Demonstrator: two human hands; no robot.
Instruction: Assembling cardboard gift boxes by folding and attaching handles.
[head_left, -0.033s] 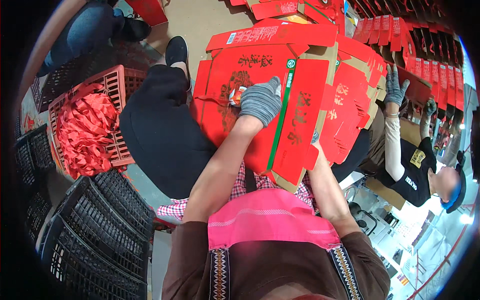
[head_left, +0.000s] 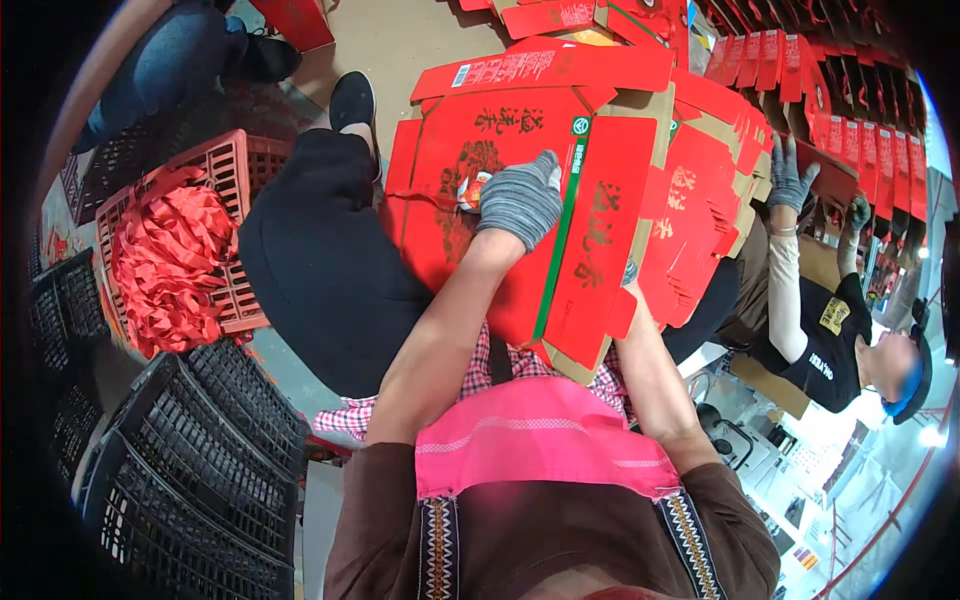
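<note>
A flat red carton (head_left: 480,120) with gold print and a green stripe lies across my lap, its flaps spread out. My left hand (head_left: 522,205), in a grey striped knit glove, presses on its middle with bent fingers. Beside those fingers is a small white and orange patch (head_left: 474,190), and a thin red ribbon (head_left: 415,194) runs left from it. Whatever is inside the closed left hand is hidden. My right hand (head_left: 630,273) is behind the carton's right edge; only a bit of glove shows, and its fingers are hidden.
More flat red cartons (head_left: 690,190) are stacked to the right. At left, a red crate (head_left: 245,165) holds a heap of red ribbons (head_left: 175,260), with black crates (head_left: 200,450) nearer. On the right, a gloved co-worker (head_left: 830,330) handles a carton by rows of red boxes (head_left: 880,165).
</note>
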